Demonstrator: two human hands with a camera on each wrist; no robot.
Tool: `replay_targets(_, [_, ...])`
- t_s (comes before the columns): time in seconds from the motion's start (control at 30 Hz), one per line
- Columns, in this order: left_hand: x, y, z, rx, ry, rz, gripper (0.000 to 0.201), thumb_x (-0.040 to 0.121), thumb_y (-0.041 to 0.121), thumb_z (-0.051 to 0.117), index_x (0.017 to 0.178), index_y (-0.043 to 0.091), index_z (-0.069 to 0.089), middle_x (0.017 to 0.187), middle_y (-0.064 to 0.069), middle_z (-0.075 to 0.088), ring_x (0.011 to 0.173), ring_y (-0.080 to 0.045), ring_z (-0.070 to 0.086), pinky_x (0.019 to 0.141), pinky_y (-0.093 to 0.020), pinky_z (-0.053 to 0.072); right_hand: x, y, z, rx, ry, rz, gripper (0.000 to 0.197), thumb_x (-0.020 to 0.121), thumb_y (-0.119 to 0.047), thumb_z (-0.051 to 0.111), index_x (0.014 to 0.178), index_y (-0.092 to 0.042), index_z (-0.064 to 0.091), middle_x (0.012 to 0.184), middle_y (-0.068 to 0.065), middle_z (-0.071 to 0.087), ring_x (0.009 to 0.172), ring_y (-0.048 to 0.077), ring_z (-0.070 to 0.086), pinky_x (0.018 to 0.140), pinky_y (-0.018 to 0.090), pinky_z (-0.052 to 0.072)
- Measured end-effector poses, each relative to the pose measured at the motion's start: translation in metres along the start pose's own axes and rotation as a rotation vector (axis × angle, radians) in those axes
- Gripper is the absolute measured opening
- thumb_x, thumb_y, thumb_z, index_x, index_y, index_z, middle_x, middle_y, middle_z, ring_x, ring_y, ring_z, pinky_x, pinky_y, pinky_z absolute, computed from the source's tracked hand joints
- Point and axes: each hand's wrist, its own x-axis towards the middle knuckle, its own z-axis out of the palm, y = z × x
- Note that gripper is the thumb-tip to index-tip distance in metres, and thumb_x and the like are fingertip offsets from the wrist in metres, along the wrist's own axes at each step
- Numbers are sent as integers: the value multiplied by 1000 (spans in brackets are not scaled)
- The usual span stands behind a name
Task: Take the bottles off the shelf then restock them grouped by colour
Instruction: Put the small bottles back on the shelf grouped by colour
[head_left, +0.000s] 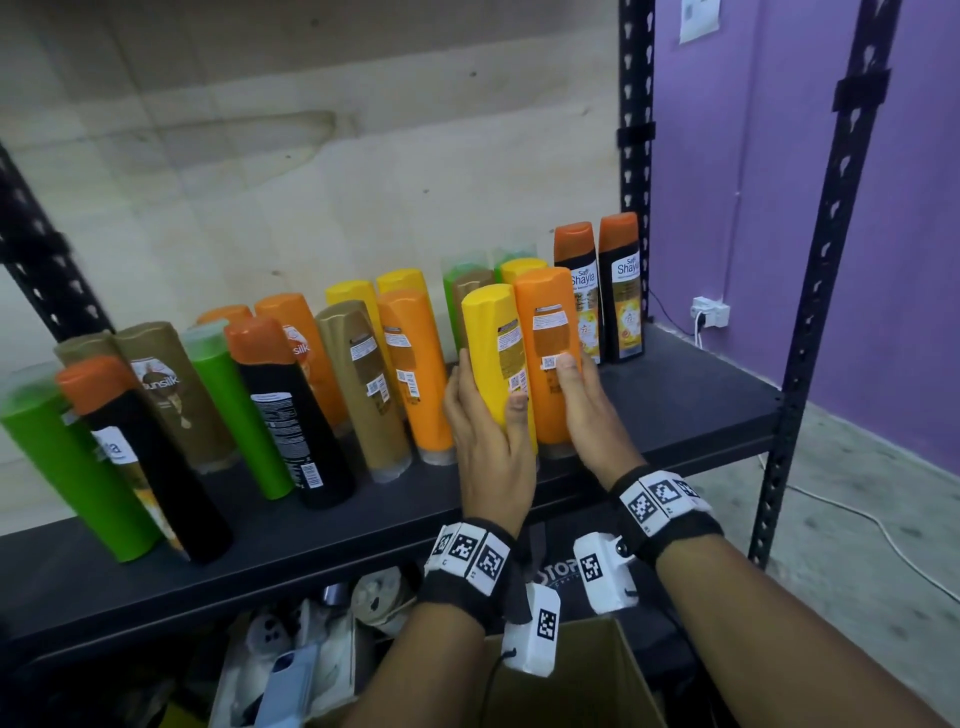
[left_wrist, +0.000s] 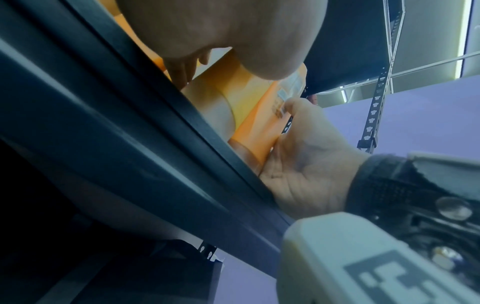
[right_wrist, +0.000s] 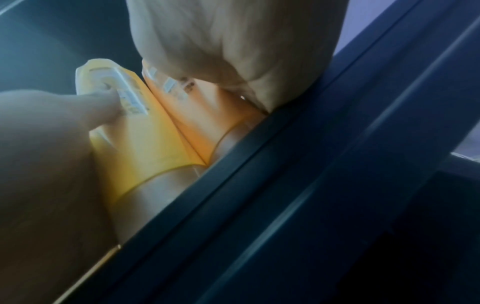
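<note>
Near the front edge of the black shelf (head_left: 691, 410), a yellow bottle (head_left: 491, 343) and an orange bottle (head_left: 550, 332) stand side by side, caps down and touching. My left hand (head_left: 488, 447) grips the yellow one, thumb across its front and fingers round its left side. My right hand (head_left: 589, 410) grips the orange one, with the thumb on its label. The left wrist view shows the yellow bottle (left_wrist: 241, 90) under my palm, next to the orange bottle (left_wrist: 259, 127). In the right wrist view the orange bottle (right_wrist: 205, 117) and the yellow bottle (right_wrist: 148, 135) rise just behind the shelf lip.
Several more bottles, green, gold, orange, yellow and black, crowd the shelf to the left and behind. Two black orange-capped bottles (head_left: 621, 291) stand at the right by the back post. An open cardboard box (head_left: 582, 680) sits below my wrists, with clutter on the lower shelf.
</note>
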Motion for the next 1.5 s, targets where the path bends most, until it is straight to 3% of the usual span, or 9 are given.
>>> replay_targets(0.23, [0, -5, 1, -53, -105, -53, 72, 106, 50, 38, 163, 34, -3, 169, 6, 16, 149, 1, 24, 106, -2, 23, 1, 5, -4, -52, -86, 63, 61, 92, -45, 39, 150, -58, 23, 125, -24, 56, 109, 3, 58, 87, 33, 50])
replay_targets(0.37, [-2, -6, 2, -39, -144, -81, 73, 106, 50, 36, 164, 32, -5, 170, 6, 13, 151, -4, 21, 115, -18, 27, 1, 7, -3, -85, -66, 74, 59, 93, -42, 35, 151, -52, 27, 120, -21, 58, 101, -1, 58, 75, 22, 42])
replay_targets(0.63, [-3, -8, 0, 5, -141, -91, 72, 103, 57, 36, 162, 40, -2, 166, 11, 18, 131, 13, 26, 97, -4, 32, 3, 10, -3, -120, -41, 96, 54, 95, -40, 33, 148, -54, 29, 122, -9, 59, 101, 4, 58, 75, 26, 43])
replay_targets(0.77, [-1, -5, -2, 0, -132, -102, 71, 104, 54, 38, 162, 41, 0, 164, 9, 23, 136, 1, 33, 107, -36, 49, 2, 10, -2, -117, -27, 101, 48, 100, -36, 34, 146, -53, 33, 122, -8, 60, 101, 3, 58, 72, 21, 43])
replay_targets(1.0, [1, 1, -7, -35, -164, -173, 72, 105, 51, 42, 163, 38, 1, 163, -2, 27, 144, -21, 39, 105, -51, 51, -3, 8, -2, -93, -7, 78, 46, 104, -29, 38, 148, -43, 39, 122, -7, 62, 98, 3, 61, 61, 14, 50])
replay_targets(1.1, [3, 6, -12, -44, -211, -211, 74, 106, 45, 45, 163, 36, -2, 164, -5, 25, 146, -24, 39, 107, -54, 49, -10, 8, 0, -64, 111, -25, 47, 104, -19, 45, 148, -35, 43, 128, -10, 60, 108, -1, 62, 75, 14, 55])
replay_targets(1.2, [6, 9, -21, 75, -292, -207, 79, 107, 39, 46, 164, 27, -7, 165, -6, 27, 146, -25, 38, 112, -51, 45, -17, 8, -3, -123, 219, -81, 45, 99, -12, 53, 142, -26, 48, 141, -3, 51, 127, 10, 55, 103, 38, 52])
replay_targets(1.4, [11, 23, -53, 386, -366, -148, 61, 105, 37, 50, 158, 14, 32, 148, -8, 50, 136, -26, 47, 107, -40, 44, -29, -8, -18, -581, 186, -229, 18, 93, -13, 59, 109, -20, 55, 111, -2, 51, 108, 18, 53, 93, 38, 51])
replay_targets(1.5, [16, 32, -74, 476, -350, -75, 33, 103, 38, 52, 124, 17, 67, 118, -4, 68, 110, -24, 63, 85, -36, 52, -31, -27, -19, -660, 72, -243, 9, 94, -13, 54, 97, -21, 59, 102, -4, 56, 97, 15, 57, 83, 36, 53])
